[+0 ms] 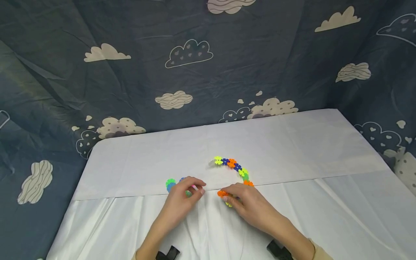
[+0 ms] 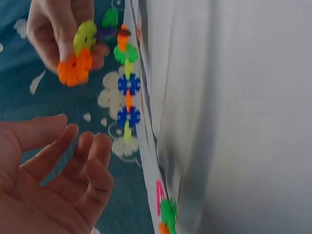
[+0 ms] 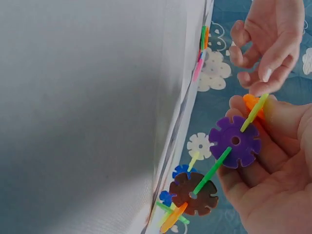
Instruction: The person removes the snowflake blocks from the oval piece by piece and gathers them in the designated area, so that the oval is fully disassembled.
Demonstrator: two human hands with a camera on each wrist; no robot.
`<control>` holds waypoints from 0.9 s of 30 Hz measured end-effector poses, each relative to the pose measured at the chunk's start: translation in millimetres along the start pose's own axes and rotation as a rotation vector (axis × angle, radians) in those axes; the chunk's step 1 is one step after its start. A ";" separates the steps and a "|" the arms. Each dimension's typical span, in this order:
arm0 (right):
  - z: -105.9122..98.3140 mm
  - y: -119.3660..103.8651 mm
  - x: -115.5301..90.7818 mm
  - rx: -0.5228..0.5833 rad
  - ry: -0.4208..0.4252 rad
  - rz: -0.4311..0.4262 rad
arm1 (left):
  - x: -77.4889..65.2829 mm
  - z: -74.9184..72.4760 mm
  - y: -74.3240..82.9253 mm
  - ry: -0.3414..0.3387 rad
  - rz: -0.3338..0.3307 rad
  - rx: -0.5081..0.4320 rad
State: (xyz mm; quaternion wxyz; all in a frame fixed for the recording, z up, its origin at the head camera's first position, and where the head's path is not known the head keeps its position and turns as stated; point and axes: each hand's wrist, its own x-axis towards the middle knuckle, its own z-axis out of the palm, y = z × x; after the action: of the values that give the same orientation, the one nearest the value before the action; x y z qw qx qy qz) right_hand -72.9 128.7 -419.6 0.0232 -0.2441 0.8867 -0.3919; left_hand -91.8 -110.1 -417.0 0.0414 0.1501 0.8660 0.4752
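The right hand [image 1: 255,206] is pinching the near end of a chain of toy discs [image 1: 243,172], its thumb and fingers closing on the pieces around an orange disc [image 2: 73,70] and a yellow disc [image 2: 85,38]. Just past that grip, a purple disc [image 3: 243,151] is slotting into the yellow one, and a green disc [image 3: 213,169] is linking it to a brown disc [image 3: 183,187]. The rest of the chain is curving away from the right hand in mixed colours, its far end lying on the white table [image 1: 292,151]. The left hand [image 1: 179,202] is holding nothing; its fingers are bending loosely, with a gap showing between thumb and fingertips. Loose discs [image 1: 170,184], green and blue among them, are lying just beyond the left hand, partly hiding behind it. A dark cloth [image 1: 260,65] with pale clouds is hanging behind the table, and beige sleeves [image 1: 320,251] are showing at the forearms
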 end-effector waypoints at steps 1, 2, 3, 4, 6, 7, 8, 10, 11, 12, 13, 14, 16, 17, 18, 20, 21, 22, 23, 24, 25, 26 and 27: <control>0.0 0.0 0.2 0.012 -0.003 0.006 | -1.0 3.7 2.5 -0.019 0.017 0.014; 0.0 -0.4 0.3 0.024 -0.007 0.014 | -1.9 7.1 4.8 -0.035 0.031 0.024; 0.0 -0.7 0.3 0.039 -0.011 0.020 | -2.9 10.2 6.7 -0.047 0.039 0.033; 0.2 -0.9 0.3 0.052 -0.013 0.020 | -3.6 13.0 8.2 -0.057 0.049 0.036; 0.6 -1.3 -0.2 0.077 -0.020 0.022 | -4.8 17.7 9.9 -0.070 0.072 0.040; 0.9 -1.4 -0.3 0.091 -0.023 0.021 | -5.1 19.6 10.2 -0.074 0.084 0.039; 1.2 -1.6 -0.5 0.100 -0.026 0.019 | -5.4 21.1 10.6 -0.076 0.090 0.036; 1.9 -1.6 -1.0 0.116 -0.029 0.011 | -5.7 23.1 10.7 -0.081 0.099 0.025; 2.2 -1.8 -1.1 0.121 -0.032 0.013 | -5.8 23.7 10.5 -0.085 0.099 0.019; 2.4 -2.0 -1.3 0.125 -0.034 0.012 | -5.8 24.3 10.3 -0.093 0.099 0.013; 2.8 -2.0 -1.3 0.127 -0.035 0.010 | -5.7 24.6 10.1 -0.103 0.095 0.007; 3.4 -2.1 -1.2 0.131 -0.037 0.009 | -5.6 24.9 9.7 -0.116 0.091 0.002; 4.1 -2.2 -1.2 0.133 -0.040 0.002 | -5.0 25.9 8.6 -0.146 0.091 -0.009; 4.3 -2.3 -1.3 0.130 -0.038 -0.001 | -4.8 26.3 8.1 -0.159 0.091 -0.010; 4.7 -2.3 -1.4 0.130 -0.034 -0.007 | -4.5 26.5 7.7 -0.168 0.098 -0.010; 4.9 -2.1 -1.7 0.124 -0.021 -0.016 | -4.2 26.4 6.9 -0.179 0.096 -0.019; 4.5 -2.3 -1.9 0.120 -0.016 -0.015 | -4.1 25.9 7.0 -0.179 0.097 -0.026; 4.1 -2.5 -1.8 0.111 -0.014 -0.010 | -4.4 24.9 7.1 -0.177 0.093 -0.037; 3.6 -3.0 -1.8 0.099 -0.015 0.001 | -4.5 23.9 7.1 -0.172 0.087 -0.043; 3.1 -3.3 -1.6 0.082 -0.022 0.014 | -4.5 22.8 7.0 -0.167 0.080 -0.055; 2.5 -3.7 -1.6 0.062 -0.034 0.028 | -4.6 21.6 6.9 -0.163 0.066 -0.068; 2.0 -4.1 -1.5 0.040 -0.051 0.041 | -4.7 20.4 7.0 -0.159 0.056 -0.081; 1.7 -4.4 -1.4 0.017 -0.070 0.053 | -4.6 19.3 7.0 -0.157 0.047 -0.095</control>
State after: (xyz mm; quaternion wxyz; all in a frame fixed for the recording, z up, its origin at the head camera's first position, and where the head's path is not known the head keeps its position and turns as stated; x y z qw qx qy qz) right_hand -69.4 125.6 -417.8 0.0666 -0.2337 0.8882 -0.3899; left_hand -81.8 -92.3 -422.0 0.1052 0.2050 0.8329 0.5032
